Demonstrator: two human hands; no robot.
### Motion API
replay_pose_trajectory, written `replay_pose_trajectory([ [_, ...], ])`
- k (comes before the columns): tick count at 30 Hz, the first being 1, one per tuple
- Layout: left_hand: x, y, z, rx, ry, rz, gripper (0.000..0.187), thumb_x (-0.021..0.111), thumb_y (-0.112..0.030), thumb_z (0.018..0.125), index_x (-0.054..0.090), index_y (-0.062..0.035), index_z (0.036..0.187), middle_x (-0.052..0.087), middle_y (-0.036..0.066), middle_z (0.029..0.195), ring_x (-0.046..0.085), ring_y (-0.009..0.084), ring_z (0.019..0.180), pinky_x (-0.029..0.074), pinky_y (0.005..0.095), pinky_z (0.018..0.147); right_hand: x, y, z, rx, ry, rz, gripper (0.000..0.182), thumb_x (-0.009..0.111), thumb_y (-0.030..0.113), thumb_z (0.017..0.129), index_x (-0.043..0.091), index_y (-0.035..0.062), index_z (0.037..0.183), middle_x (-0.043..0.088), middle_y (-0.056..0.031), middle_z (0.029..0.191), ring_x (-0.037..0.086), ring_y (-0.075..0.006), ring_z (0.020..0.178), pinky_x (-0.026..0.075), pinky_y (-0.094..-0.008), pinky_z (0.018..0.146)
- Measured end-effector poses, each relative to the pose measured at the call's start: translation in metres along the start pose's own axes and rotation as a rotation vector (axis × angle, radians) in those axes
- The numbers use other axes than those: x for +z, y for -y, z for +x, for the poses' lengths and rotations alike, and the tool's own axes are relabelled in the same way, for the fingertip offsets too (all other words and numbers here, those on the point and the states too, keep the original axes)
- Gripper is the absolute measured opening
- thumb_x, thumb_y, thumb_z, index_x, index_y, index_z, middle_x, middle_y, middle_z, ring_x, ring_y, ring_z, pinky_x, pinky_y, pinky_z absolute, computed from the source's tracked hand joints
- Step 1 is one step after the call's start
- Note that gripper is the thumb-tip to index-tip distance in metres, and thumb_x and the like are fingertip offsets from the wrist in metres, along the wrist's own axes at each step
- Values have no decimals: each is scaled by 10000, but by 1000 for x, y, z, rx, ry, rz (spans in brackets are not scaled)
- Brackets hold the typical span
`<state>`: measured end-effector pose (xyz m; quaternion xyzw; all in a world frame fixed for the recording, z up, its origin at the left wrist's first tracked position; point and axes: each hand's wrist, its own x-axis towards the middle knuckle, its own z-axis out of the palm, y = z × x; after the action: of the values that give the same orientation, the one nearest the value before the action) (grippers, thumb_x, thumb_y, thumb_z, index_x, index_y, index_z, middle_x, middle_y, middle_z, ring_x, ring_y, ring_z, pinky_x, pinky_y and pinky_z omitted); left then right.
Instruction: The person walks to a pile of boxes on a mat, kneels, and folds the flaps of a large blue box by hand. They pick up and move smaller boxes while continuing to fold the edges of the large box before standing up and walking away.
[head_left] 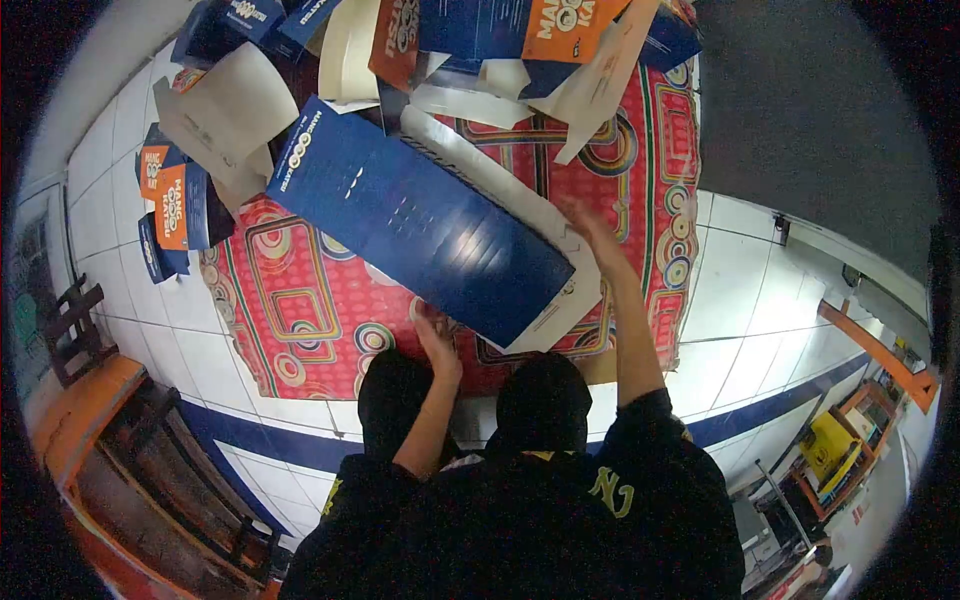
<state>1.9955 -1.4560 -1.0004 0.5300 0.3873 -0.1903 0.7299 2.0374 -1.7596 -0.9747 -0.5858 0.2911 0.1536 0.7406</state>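
Observation:
A long dark blue cardboard box piece [420,225] with white lettering lies diagonally in front of me, a pale cardboard edge [545,335] showing from under it at the near end. My left hand [437,345] is open beside its lower left side, fingers stretched out at the edge. On the other side, my right hand [597,238] is open too, its fingers extended along the pale cardboard at the right edge. Both hands flank the blue piece with the palms turned towards it.
A red patterned cloth [290,330] lies under the cardboard. More blue and orange printed boxes [570,30] are heaped at the far side, with smaller ones [175,205] at the left. A wooden bench [150,440] stands at lower left on white floor tiles [740,290].

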Motion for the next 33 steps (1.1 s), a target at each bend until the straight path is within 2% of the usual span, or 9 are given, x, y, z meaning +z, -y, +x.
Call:
replay_pose_trajectory([
  [5,53,-23,13,-41,14,-243,677,348,-591,938,384,-58,1355,442,74,1331,429,230,1186,321,353,1029,51,-9,37,-75,130,-505,670,356,585,937,383,100,1399,487,-97,1333,417,-220,1252,287,-306,1066],
  [8,35,-9,28,-78,47,-234,724,342,-628,921,372,-55,1364,421,70,1361,408,233,1213,308,340,1040,44,17,32,129,256,-22,707,335,623,926,400,87,1382,479,-101,1322,423,-198,1228,283,-308,1064],
  [12,45,-13,27,-12,8,-248,673,441,-627,886,435,-100,1304,501,69,1277,492,265,1127,389,422,981,54,-5,52,192,138,-441,741,313,640,922,419,58,1367,507,-103,1298,516,-205,1135,418,-311,940],
  [16,30,-9,36,-68,90,-200,664,432,-628,891,429,-106,1301,502,76,1268,495,250,1121,402,416,962,53,-2,51,84,145,-195,774,290,638,924,386,17,1376,429,-152,1378,400,-239,1277,295,-336,1062],
  [22,5,-10,36,63,100,-26,704,416,-557,932,281,-73,1424,316,84,1437,369,235,1270,307,402,1037,48,96,29,-963,-1214,-60,375,535,261,913,520,-51,1120,601,-147,1012,587,-224,848,462,-326,773],
  [24,-3,-11,29,40,44,95,679,452,-503,935,250,-91,1436,278,89,1457,366,248,1274,314,413,1019,71,155,11,-1123,-1123,-448,329,613,201,863,520,-50,1054,588,-145,941,582,-239,864,468,-337,757],
  [29,-18,19,19,79,84,35,706,555,-439,901,235,-101,1431,314,94,1432,401,258,1236,360,428,964,131,217,54,-330,-414,63,407,656,293,841,525,-25,1057,586,-129,807,550,-211,615,486,-337,584],
  [31,-14,14,5,9,60,24,645,564,-434,894,281,-144,1396,387,54,1365,447,217,1126,390,395,875,141,213,89,155,-337,957,505,640,409,840,467,45,1143,589,-94,833,586,-191,647,475,-288,522],
  [33,-5,-5,-15,-88,23,43,620,580,-434,884,305,-174,1375,418,26,1344,477,217,1102,424,379,817,115,197,127,3,-278,1060,438,616,409,858,489,59,1089,588,-85,816,579,-188,638,468,-292,524],
])
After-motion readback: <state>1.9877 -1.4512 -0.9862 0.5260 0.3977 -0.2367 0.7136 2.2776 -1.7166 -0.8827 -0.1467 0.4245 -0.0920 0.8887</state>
